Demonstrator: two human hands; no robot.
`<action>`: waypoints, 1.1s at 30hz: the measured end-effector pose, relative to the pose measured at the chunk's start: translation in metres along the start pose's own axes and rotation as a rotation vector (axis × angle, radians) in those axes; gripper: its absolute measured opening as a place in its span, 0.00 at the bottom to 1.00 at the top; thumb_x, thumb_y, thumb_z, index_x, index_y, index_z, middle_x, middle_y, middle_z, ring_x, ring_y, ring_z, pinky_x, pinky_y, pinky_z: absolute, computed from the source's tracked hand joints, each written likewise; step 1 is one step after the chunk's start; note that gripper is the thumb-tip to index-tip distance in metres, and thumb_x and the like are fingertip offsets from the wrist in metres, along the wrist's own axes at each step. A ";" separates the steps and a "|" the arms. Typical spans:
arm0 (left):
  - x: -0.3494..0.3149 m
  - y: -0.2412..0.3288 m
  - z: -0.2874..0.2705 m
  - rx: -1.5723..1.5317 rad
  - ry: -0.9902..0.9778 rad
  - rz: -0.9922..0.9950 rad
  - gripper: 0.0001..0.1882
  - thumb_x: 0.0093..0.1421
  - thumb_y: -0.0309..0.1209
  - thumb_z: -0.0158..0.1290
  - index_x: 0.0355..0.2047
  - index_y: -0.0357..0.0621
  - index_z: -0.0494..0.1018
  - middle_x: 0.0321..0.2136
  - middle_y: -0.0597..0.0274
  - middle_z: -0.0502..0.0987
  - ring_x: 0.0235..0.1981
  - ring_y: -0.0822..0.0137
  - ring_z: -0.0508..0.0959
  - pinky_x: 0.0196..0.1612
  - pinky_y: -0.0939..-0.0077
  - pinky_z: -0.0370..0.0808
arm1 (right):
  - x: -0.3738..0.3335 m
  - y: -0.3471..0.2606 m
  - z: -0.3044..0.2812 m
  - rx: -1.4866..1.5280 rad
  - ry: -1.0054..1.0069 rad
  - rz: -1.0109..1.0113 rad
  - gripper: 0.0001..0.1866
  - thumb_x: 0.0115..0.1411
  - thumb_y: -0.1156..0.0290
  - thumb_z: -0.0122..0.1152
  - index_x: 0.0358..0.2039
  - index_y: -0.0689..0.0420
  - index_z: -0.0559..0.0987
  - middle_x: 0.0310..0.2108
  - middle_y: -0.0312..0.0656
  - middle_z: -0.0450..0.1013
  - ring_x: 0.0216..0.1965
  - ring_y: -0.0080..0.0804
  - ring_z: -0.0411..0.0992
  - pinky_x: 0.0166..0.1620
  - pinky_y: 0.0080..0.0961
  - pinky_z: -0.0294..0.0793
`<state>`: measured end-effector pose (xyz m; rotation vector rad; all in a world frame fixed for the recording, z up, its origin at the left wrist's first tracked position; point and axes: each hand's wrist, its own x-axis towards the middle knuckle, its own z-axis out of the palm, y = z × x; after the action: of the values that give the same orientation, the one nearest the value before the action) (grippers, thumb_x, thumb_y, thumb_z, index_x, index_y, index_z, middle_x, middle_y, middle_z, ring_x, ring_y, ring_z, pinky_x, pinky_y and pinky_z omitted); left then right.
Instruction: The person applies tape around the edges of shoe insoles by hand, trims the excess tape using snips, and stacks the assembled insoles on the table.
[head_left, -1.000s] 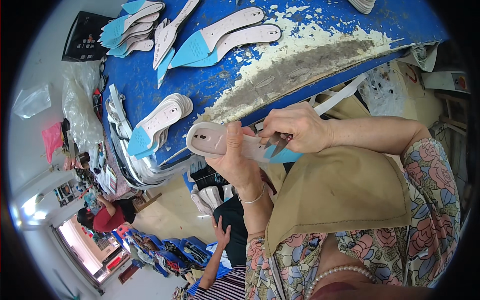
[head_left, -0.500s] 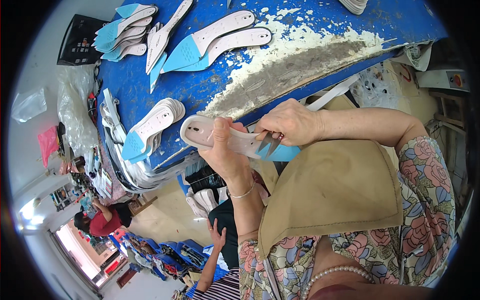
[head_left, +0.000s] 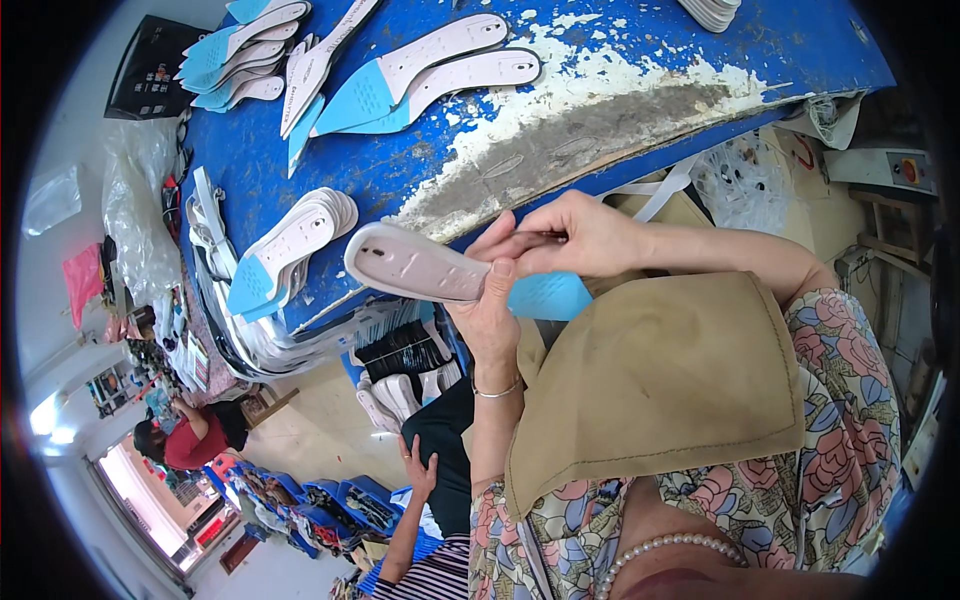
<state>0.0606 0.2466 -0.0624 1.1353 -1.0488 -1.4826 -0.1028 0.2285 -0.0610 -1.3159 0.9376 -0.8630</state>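
My left hand (head_left: 490, 318) grips a shoe insole (head_left: 408, 265) around its middle, thumb on top. The insole has a pale heel part with a raised white rim and small holes, and a light blue forepart. Against the insole's far edge, my right hand (head_left: 585, 235) is bent, its fingers close to the left fingertips. Something dark and narrow shows between the right fingers; what it is, I cannot make out. A brown apron (head_left: 660, 380) lies under the blue end. To the left, a stack of similar insoles (head_left: 290, 250) rests on the table corner.
The worn blue table (head_left: 390, 180) holds more insoles (head_left: 425, 75) and a fanned pile (head_left: 240, 55) at its far left. Below its edge is a blue crate (head_left: 400, 350) with insoles and black pieces. A seated co-worker's hand (head_left: 420, 470) rests on a knee nearby.
The grey pointed blades at my right hand are no longer visible. The right fingers have shifted up and left along the insole. My left hand has moved toward the insole's middle.
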 end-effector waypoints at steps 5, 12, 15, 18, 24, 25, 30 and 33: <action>-0.003 -0.017 -0.007 -0.153 0.047 0.056 0.13 0.56 0.31 0.54 0.33 0.31 0.72 0.31 0.46 0.77 0.39 0.53 0.77 0.45 0.63 0.72 | -0.001 0.019 -0.020 0.289 -0.115 0.303 0.07 0.51 0.71 0.63 0.28 0.61 0.78 0.21 0.30 0.71 0.23 0.12 0.65 0.27 0.13 0.64; -0.013 -0.015 -0.007 -0.238 0.111 0.007 0.11 0.56 0.31 0.54 0.32 0.33 0.72 0.31 0.42 0.77 0.33 0.53 0.78 0.41 0.63 0.74 | -0.019 0.024 -0.013 0.330 -0.080 0.346 0.06 0.51 0.71 0.63 0.25 0.61 0.77 0.20 0.29 0.70 0.23 0.11 0.63 0.26 0.14 0.64; -0.013 -0.017 -0.004 -0.236 0.127 0.017 0.10 0.55 0.30 0.55 0.31 0.33 0.72 0.31 0.42 0.77 0.32 0.55 0.78 0.40 0.65 0.74 | -0.020 0.030 -0.009 0.307 -0.087 0.321 0.09 0.52 0.67 0.62 0.23 0.61 0.76 0.19 0.30 0.70 0.22 0.12 0.62 0.26 0.16 0.63; -0.010 -0.011 -0.001 -0.095 0.122 -0.038 0.10 0.54 0.29 0.56 0.31 0.33 0.71 0.31 0.42 0.77 0.31 0.56 0.78 0.38 0.66 0.75 | -0.017 0.018 -0.018 0.273 -0.187 0.433 0.11 0.53 0.65 0.60 0.25 0.61 0.75 0.19 0.31 0.70 0.21 0.14 0.64 0.26 0.17 0.64; 0.006 0.006 -0.016 -0.227 0.295 -0.092 0.11 0.53 0.27 0.57 0.33 0.35 0.68 0.30 0.45 0.76 0.27 0.57 0.78 0.33 0.66 0.77 | 0.001 -0.008 -0.098 -0.116 -0.470 0.525 0.18 0.52 0.55 0.60 0.30 0.59 0.76 0.21 0.34 0.70 0.21 0.18 0.67 0.23 0.16 0.66; 0.003 0.008 -0.020 -0.295 0.309 -0.113 0.11 0.53 0.27 0.56 0.33 0.35 0.68 0.30 0.46 0.76 0.27 0.57 0.78 0.33 0.66 0.77 | 0.013 -0.007 -0.108 -0.163 -0.367 0.455 0.16 0.51 0.57 0.60 0.29 0.58 0.77 0.20 0.33 0.69 0.20 0.17 0.65 0.22 0.16 0.64; -0.003 0.008 -0.003 -0.559 0.333 -0.202 0.08 0.57 0.30 0.52 0.36 0.43 0.68 0.32 0.55 0.76 0.29 0.64 0.77 0.31 0.69 0.77 | 0.054 -0.019 -0.106 -0.227 0.177 0.047 0.12 0.55 0.64 0.56 0.31 0.61 0.75 0.20 0.32 0.67 0.20 0.16 0.64 0.25 0.16 0.64; 0.000 0.012 -0.006 -0.655 0.351 -0.265 0.07 0.58 0.31 0.51 0.35 0.43 0.69 0.32 0.57 0.76 0.28 0.67 0.78 0.31 0.73 0.77 | 0.041 -0.029 -0.086 -0.426 0.421 -0.326 0.12 0.58 0.64 0.53 0.34 0.60 0.74 0.20 0.31 0.66 0.21 0.15 0.64 0.26 0.15 0.63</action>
<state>0.0687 0.2439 -0.0523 1.0165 -0.1418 -1.5867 -0.1658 0.1554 -0.0369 -1.7206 1.3075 -1.2728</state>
